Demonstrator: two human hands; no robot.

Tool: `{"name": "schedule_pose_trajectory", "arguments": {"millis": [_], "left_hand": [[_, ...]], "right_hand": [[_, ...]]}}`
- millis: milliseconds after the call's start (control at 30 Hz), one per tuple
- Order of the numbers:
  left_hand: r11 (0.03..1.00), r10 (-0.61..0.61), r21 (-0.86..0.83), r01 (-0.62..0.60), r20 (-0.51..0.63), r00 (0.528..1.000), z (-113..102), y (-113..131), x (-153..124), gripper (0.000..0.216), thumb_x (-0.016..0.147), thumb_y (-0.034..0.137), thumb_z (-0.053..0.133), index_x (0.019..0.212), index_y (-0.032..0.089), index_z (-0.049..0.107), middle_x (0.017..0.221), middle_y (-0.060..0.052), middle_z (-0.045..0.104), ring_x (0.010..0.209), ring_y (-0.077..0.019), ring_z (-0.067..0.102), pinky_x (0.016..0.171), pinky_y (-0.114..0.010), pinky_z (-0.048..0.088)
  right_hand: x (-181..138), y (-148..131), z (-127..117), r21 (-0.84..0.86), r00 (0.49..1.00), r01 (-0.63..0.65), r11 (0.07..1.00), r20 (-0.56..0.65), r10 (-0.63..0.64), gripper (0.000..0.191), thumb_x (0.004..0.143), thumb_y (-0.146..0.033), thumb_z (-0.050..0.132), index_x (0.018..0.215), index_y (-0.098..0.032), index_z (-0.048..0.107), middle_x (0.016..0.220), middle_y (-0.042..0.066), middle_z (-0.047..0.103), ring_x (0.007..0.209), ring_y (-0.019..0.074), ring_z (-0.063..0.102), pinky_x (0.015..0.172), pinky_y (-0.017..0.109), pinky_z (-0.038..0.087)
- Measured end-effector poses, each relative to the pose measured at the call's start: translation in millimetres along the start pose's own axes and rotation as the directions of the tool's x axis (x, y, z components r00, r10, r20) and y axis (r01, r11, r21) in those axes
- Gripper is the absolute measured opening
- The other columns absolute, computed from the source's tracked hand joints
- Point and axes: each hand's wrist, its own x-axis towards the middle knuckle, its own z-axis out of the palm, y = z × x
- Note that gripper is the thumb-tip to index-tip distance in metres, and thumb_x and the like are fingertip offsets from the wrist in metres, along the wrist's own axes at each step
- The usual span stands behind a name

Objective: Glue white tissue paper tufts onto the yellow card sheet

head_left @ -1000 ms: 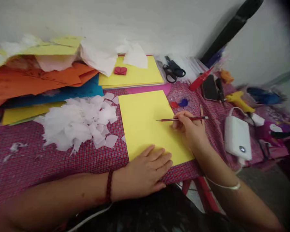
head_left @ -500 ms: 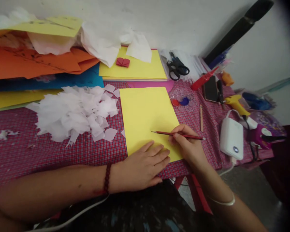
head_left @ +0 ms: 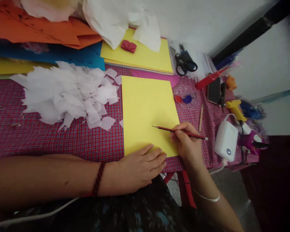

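Observation:
A plain sheet of yellow paper lies on the checked tablecloth in front of me. My left hand rests flat across its lower edge, fingers stretched out. In my right hand is a red and black pencil, pinched between thumb and fingers and held at a low slant. The pencil's tip points left over the middle of the sheet; whether it touches the paper I cannot tell. No marks show on the yellow surface. To the left of the sheet spreads a heap of cut white paper pieces.
Behind the sheet are a stack of yellow paper with a red folded paper piece and black scissors. On the right stand a paint palette, a red tube, a phone, a glue gun and a white power bank.
The camera view has tilted and shifted, so the table things appear higher. Both hands keep nearly the same place on the paper, and the pencil stays in my right hand.

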Motion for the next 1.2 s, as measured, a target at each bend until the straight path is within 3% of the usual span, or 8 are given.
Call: {"name": "schedule_pose_trajectory", "arguments": {"millis": [167,600,867,1200], "left_hand": [[1.0,0.0,0.013,0.001,-0.043,0.999,5.3,-1.0,0.1,0.043,0.098,0.027,0.043,0.138,0.013,0.052,0.145,-0.009,0.052,0.133,-0.026,0.043,0.114,-0.044,0.029],[1.0,-0.008,0.03,0.01,-0.07,0.998,7.3,-0.4,1.3,0.039,0.1,0.023,0.04,0.135,0.013,0.054,0.142,-0.009,0.055,0.131,-0.0249,0.046,0.112,-0.044,0.031],[1.0,-0.001,-0.016,0.0,-0.083,0.997,4.5,-1.3,1.4,0.039,0.097,0.024,0.05,0.134,0.012,0.054,0.142,-0.012,0.055,0.131,-0.024,0.049,0.113,-0.04,0.032],[1.0,0.0,0.007,0.001,-0.086,0.996,5.1,-1.4,1.8,0.039,0.099,0.023,0.041,0.134,0.012,0.054,0.141,-0.01,0.056,0.13,-0.0238,0.049,0.114,-0.039,0.033]], "right_hand": [[-0.4,2.5,-1.0,-0.025,0.999,0.015,1.0,0.04,-0.014,0.004,0.085,-0.024,0.066,0.083,-0.023,0.062,0.069,-0.003,0.068,0.055,0.0107,0.058,0.054,0.024,0.045],[-0.4,0.8,1.4,-0.091,0.998,0.028,0.995,0.064,-0.022,0.009,0.086,-0.03,0.066,0.084,-0.023,0.061,0.073,-0.002,0.071,0.055,0.0106,0.059,0.056,0.024,0.047],[-1.0,2.5,-0.9,-0.078,0.999,0.003,0.997,0.045,0.001,0.007,0.084,-0.028,0.066,0.083,-0.023,0.061,0.07,-0.002,0.07,0.058,0.0125,0.06,0.058,0.025,0.047],[-0.7,2.3,-0.8,-0.105,0.998,-0.002,0.994,0.056,0.008,0.011,0.085,-0.031,0.068,0.083,-0.023,0.061,0.072,-0.001,0.07,0.058,0.0126,0.06,0.057,0.026,0.047]]}}
